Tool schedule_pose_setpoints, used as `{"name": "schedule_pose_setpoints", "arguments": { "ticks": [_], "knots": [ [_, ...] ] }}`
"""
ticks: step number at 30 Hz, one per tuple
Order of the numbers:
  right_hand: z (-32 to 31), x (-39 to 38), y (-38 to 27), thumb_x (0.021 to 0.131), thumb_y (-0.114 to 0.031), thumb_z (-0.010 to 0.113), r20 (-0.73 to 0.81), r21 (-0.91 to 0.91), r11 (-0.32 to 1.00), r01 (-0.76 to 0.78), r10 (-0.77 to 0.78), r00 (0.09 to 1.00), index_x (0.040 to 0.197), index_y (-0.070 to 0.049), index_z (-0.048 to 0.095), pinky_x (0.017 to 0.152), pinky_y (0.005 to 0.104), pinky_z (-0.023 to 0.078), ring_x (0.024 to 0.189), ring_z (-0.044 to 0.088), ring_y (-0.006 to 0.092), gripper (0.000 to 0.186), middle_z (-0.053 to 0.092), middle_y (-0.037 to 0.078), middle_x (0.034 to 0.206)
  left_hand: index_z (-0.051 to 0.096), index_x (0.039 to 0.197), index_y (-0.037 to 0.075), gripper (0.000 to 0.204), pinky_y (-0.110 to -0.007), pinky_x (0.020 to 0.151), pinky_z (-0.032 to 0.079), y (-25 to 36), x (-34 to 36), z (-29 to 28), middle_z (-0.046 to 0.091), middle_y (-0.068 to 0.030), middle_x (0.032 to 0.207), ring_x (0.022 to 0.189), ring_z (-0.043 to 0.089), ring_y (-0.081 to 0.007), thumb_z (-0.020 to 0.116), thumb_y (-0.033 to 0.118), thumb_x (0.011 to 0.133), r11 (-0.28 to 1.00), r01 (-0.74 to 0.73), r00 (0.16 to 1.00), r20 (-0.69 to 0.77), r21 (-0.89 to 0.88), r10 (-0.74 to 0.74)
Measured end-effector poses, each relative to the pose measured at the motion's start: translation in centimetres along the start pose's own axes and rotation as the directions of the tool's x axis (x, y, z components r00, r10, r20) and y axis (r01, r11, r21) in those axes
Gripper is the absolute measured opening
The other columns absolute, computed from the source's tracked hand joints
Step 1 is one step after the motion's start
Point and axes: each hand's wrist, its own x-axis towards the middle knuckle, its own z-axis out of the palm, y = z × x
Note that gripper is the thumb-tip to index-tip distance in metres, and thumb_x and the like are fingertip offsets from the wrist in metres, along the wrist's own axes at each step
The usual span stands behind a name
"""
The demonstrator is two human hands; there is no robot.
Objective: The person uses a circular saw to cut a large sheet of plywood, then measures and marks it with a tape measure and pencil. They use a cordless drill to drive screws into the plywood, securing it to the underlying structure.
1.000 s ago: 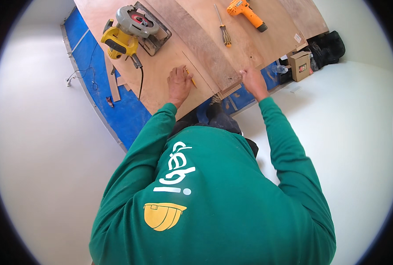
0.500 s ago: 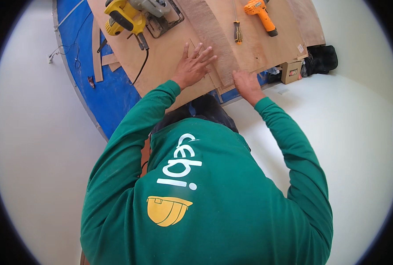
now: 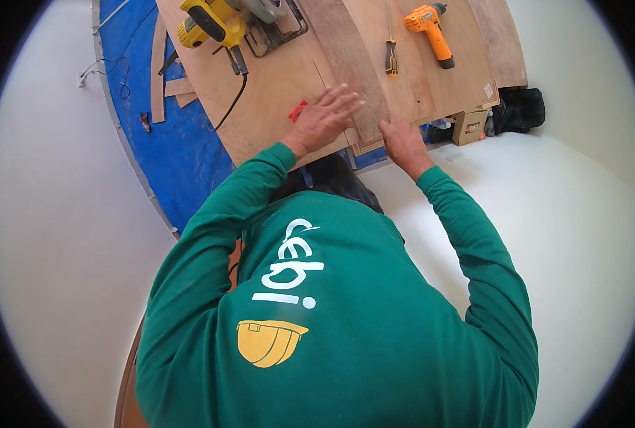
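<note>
My left hand [image 3: 326, 118] lies with its fingers stretched out over a reddish-brown plywood strip [image 3: 356, 68]. A small red object [image 3: 298, 110] shows beside that hand, partly covered by it; its kind is unclear. At the strip's near right edge my right hand [image 3: 406, 146] is closed, its fingers curled against the wood; the fingertips are partly hidden. Beneath the strip lie larger plywood sheets [image 3: 274, 93]. Beyond my right hand, a screwdriver [image 3: 391, 58] with a black and yellow handle and an orange cordless drill [image 3: 431, 36] rest on the wood.
A yellow circular saw [image 3: 217, 28] with a black cord stands at the far left of the sheets. Wood offcuts [image 3: 158, 78] lie on a blue floor covering [image 3: 182, 160]. A cardboard box [image 3: 469, 127] and a black bag [image 3: 523, 108] sit at the right, near the white wall.
My left hand has shifted right over the strip, and the red object now shows beside it. My right hand stays at the strip's edge. The whole view has shifted slightly.
</note>
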Motion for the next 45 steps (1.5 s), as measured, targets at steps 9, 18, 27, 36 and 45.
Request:
{"name": "schedule_pose_setpoints", "arguments": {
  "ticks": [9, 18, 27, 36, 45],
  "knots": [
    [0.6, 0.1, -0.6, 0.104, -0.011, 0.061, 0.056, -0.029, 0.999, -0.043, 0.044, 0.997, 0.106, -0.010, 0.071, 0.085, 0.0518, 0.062, 0.104, 0.077, 0.0367, 0.011, 0.076, 0.015, 0.106, 0.079, 0.122, 0.008, 0.034, -0.044, 0.102, 0.054, 4.1, 3.9, 5.9, 0.072, -0.0131, 0.112, 0.113, 0.064, -0.0385, 0.078, 0.005, 0.088, 0.921, 0.124, 0.991, 0.099, -0.370, -0.094],
    [-2.7, 0.8, 2.2, 0.104, -0.024, 0.069, 0.243, 0.129, 0.989, -0.078, 0.044, 0.969, 0.125, -0.005, 0.069, 0.098, 0.0523, 0.059, 0.112, 0.074, 0.0404, 0.028, 0.075, 0.016, 0.119, 0.084, 0.090, 0.011, 0.006, -0.045, 0.089, 0.055, 3.6, 5.0, 7.9, 0.071, -0.0064, 0.092, 0.097, 0.067, -0.0335, 0.081, 0.011, 0.085, 0.924, 0.086, 0.996, 0.016, -0.372, -0.086],
    [-4.2, 19.0, 22.0, 0.093, -0.046, 0.085, -0.140, 0.261, 0.826, -0.499, 0.544, 0.827, 0.162, 0.001, 0.045, 0.117, 0.0513, 0.052, 0.139, 0.065, 0.0449, 0.093, 0.065, 0.036, 0.146, 0.082, 0.104, 0.007, 0.014, -0.043, 0.088, 0.060, 4.2, 5.9, 6.9, 0.075, -0.0104, 0.100, 0.101, 0.075, -0.0333, 0.078, 0.003, 0.091, 0.772, 0.299, 0.935, 0.013, -0.561, -0.353],
    [-6.3, 16.8, 22.2, 0.091, -0.030, 0.077, -0.125, 0.568, 0.752, -0.333, 0.479, 0.869, 0.127, 0.005, 0.068, 0.091, 0.0451, 0.061, 0.104, 0.079, 0.0375, 0.051, 0.080, 0.023, 0.115, 0.083, 0.114, 0.005, 0.017, -0.041, 0.091, 0.060, -0.3, 5.3, 4.3, 0.077, -0.0130, 0.106, 0.103, 0.076, -0.0316, 0.077, 0.002, 0.098, 0.694, 0.353, 0.895, 0.010, -0.627, -0.446],
    [-12.1, -3.7, 3.4, 0.098, -0.012, 0.075, 0.296, 0.924, 0.123, -0.363, 0.374, 0.879, 0.129, -0.002, 0.071, 0.076, 0.0300, 0.059, 0.082, 0.069, 0.0129, 0.033, 0.075, 0.004, 0.108, 0.085, 0.109, 0.007, 0.018, -0.044, 0.093, 0.059, -2.0, 7.0, 5.3, 0.077, -0.0099, 0.104, 0.105, 0.071, -0.0338, 0.082, 0.007, 0.092, 0.901, 0.113, 0.981, -0.098, -0.419, -0.169]
  ]
}}
